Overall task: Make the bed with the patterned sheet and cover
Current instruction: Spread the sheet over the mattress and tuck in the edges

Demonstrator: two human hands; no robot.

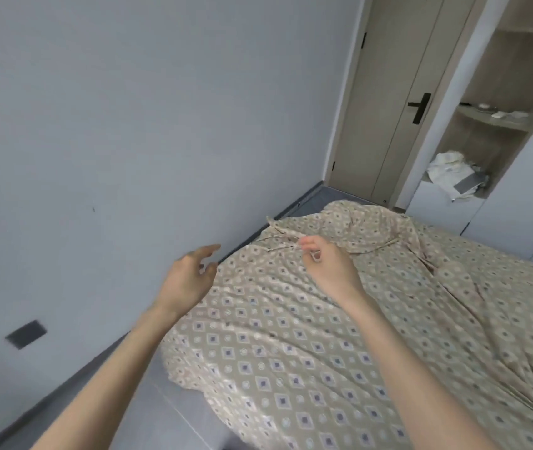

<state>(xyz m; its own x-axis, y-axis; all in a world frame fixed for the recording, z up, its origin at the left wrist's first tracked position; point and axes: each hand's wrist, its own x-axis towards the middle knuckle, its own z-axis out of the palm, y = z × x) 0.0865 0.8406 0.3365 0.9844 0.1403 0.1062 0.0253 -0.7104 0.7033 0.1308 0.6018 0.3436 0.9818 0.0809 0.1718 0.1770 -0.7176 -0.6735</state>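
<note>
We record one bed [174,352], taken here as the landmark. One patterned cover [291,352], beige with rows of diamonds and dots, lies spread over the bed, creased, with one bunched heap at the bed's far end; whether a separate sheet lies under it we cannot tell. Two bare hands. One left hand [190,280] hangs just off the bed's left edge, its fingers [208,250] spread and loose, holding nothing. One right hand [326,264] is above the bed near the far end, at a folded hem of the cover; its fingers [305,243] are curled, thumb meeting forefinger, and we cannot tell whether they pinch the fabric. One grey floor [161,417] runs along the bed's left side, and one pale wall [128,125] rises beyond it, carrying one dark plate [26,334] low down. Beyond the bed's far end stands one closed door [378,108] with one black handle [419,107]. Beside it, also past the far end, is one open shelf unit [499,125] showing three levels; on the lowest lies one crumpled white cloth [450,173].
</note>
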